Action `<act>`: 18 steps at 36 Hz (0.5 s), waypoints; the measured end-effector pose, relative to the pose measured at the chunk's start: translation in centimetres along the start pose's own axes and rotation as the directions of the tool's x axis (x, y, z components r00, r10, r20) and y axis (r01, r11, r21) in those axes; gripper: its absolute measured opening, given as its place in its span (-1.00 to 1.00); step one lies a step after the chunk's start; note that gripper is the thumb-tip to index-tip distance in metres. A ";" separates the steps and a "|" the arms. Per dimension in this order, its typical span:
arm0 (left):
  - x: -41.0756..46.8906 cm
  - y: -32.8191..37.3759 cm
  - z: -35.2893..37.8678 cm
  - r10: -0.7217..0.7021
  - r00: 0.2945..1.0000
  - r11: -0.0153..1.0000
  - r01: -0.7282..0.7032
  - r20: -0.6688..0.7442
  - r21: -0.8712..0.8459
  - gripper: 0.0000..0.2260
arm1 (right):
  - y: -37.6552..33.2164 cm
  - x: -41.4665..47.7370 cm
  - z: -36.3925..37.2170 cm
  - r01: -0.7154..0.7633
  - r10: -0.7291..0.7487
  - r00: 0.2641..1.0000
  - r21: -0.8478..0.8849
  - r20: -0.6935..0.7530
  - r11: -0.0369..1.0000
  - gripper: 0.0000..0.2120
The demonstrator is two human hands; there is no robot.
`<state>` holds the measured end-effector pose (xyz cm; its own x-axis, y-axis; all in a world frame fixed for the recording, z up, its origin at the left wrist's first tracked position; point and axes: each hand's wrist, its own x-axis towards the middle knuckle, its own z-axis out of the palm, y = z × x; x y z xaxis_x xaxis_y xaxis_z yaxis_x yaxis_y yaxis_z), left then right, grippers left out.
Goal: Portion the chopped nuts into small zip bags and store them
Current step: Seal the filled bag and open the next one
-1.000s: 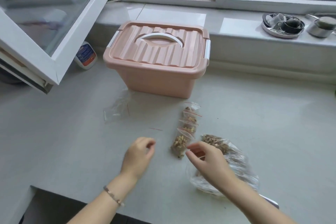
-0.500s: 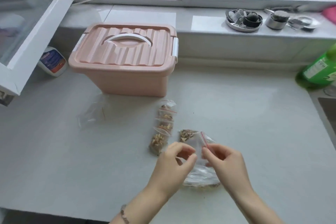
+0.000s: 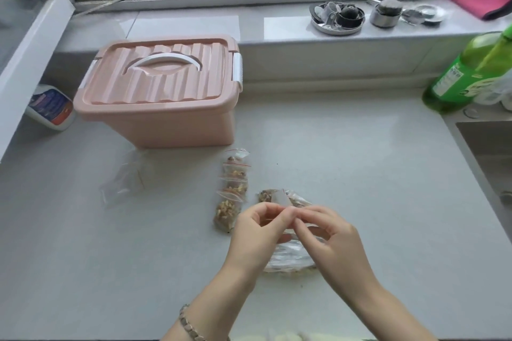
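Two hands meet over the counter (image 3: 83,243), just right of centre. The left hand (image 3: 256,232) and right hand (image 3: 331,238) each pinch the small zip bag (image 3: 280,198) with curled fingertips, their thumbs and forefingers nearly touching. The bag's clear body rises from the fingers and points away from the person. Which end is its mouth, and whether it is sealed, cannot be told.

Directly under the hands lies the large bag of chopped nuts (image 3: 291,259), mostly hidden by them. Its far end shows beyond the fingers, so its long axis runs near to far.

Just to the left, a row of filled small bags (image 3: 232,191) lies overlapping, its long axis pointing toward the pink storage box (image 3: 160,119), whose lid is on. The number of bags in the row is hard to make out.

Empty clear bags (image 3: 124,180) lie well apart to the left, their outline faint. A green bottle (image 3: 468,75) is blurred at the right edge, and the sink (image 3: 487,152) is cut off there.
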<state>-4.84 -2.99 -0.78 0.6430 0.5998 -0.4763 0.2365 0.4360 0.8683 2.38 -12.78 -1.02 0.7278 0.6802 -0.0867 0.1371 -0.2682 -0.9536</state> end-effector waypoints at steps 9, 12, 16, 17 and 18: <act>-0.3 0.2 -0.5 0.032 0.999 0.989 -0.035 0.024 0.142 -0.90 | -0.6 -0.2 -0.5 -0.083 0.078 0.994 0.066 0.079 0.994 -0.81; -0.5 0.0 -0.7 0.055 0.994 0.969 -0.076 0.093 0.235 -0.85 | -0.8 -0.2 -0.8 -0.146 0.139 0.984 0.066 0.108 0.987 -0.76; -1.0 0.0 -0.7 0.066 0.980 0.937 -0.125 0.186 0.327 -0.77 | -0.5 -0.4 -0.9 -0.190 0.190 0.969 -0.015 0.160 0.982 -0.71; -1.1 0.0 -0.7 0.067 0.977 0.930 -0.134 0.201 0.342 -0.76 | -0.4 -0.5 -0.9 -0.197 0.196 0.967 -0.013 0.163 0.980 -0.71; -1.2 0.0 -0.8 0.063 0.975 0.927 -0.137 0.215 0.349 -0.76 | -0.3 -0.5 -0.9 -0.207 0.203 0.965 0.006 0.167 0.978 -0.72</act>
<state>-6.16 -3.16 -0.32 0.7978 0.4681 -0.3799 0.3857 0.0879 0.9184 2.60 -13.67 -0.39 0.6176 0.7158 -0.3259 -0.0207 -0.3995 -0.9165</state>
